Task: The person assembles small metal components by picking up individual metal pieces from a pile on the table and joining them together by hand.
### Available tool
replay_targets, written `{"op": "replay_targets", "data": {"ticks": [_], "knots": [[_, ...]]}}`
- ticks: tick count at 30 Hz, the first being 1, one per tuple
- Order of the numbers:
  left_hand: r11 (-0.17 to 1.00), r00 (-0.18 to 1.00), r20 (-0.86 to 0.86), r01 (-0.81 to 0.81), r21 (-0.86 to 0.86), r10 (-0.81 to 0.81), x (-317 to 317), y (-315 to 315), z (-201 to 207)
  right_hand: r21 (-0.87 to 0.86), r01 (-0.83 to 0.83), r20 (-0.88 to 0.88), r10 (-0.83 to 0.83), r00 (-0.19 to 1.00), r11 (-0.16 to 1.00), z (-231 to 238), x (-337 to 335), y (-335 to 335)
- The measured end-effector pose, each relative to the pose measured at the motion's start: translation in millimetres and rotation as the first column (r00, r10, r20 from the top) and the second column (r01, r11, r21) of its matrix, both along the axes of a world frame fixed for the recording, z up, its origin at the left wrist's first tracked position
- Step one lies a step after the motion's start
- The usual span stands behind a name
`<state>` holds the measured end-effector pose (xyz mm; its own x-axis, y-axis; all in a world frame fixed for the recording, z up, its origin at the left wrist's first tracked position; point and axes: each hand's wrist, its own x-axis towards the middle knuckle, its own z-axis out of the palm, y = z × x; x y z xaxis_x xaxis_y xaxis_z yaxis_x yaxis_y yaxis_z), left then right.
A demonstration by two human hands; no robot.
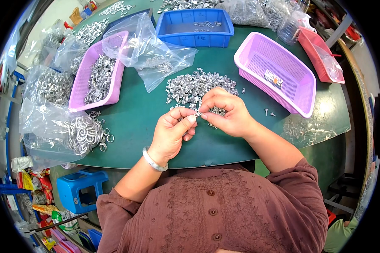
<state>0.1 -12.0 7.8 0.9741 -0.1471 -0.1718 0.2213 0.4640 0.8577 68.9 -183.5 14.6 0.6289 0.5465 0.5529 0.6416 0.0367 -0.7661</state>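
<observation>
Both my hands meet just in front of a heap of small silver metal parts on the green table. Between thumb and forefinger, my left hand pinches a small silver metal piece. My right hand reaches the same piece from the other side, its thumb and forefinger closed on it. The fingertips cover most of the piece, so its exact shape is hard to make out. A few loose parts lie under and beside my right hand.
At left stands a purple basket of metal parts, near a pile of silver rings spilling from a clear bag. A blue tray sits at the back. To the right are a purple basket and a red basket.
</observation>
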Motion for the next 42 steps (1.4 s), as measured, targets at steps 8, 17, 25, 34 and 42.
{"op": "replay_targets", "data": {"ticks": [8,17,25,34,42], "knots": [[1.0,1.0,-0.025,0.004,-0.026,-0.005,-1.2,1.4,-0.6,-0.019,-0.022,0.028,0.023,0.999,1.0,1.0,0.8,1.3],[0.915,0.998,-0.039,-0.052,-0.4,0.04,-0.3,31.8,-11.9,-0.334,0.155,0.269,-0.064,0.961,0.93,-11.6,3.3,9.1],[0.928,0.971,-0.228,-0.15,-0.34,0.074,-3.3,40.2,-15.7,-0.441,0.298,0.454,-0.076,0.888,0.847,-18.7,-2.1,24.8],[0.983,0.972,-0.223,-0.11,-0.144,0.075,-3.9,36.7,-15.5,-0.419,0.293,0.454,-0.08,0.887,0.859,-21.0,-1.0,27.4],[1.0,0.974,-0.227,0.006,0.001,-0.006,-1.4,29.3,-9.8,-0.342,0.068,0.108,-0.033,0.994,0.937,-7.2,2.4,19.4]]}}
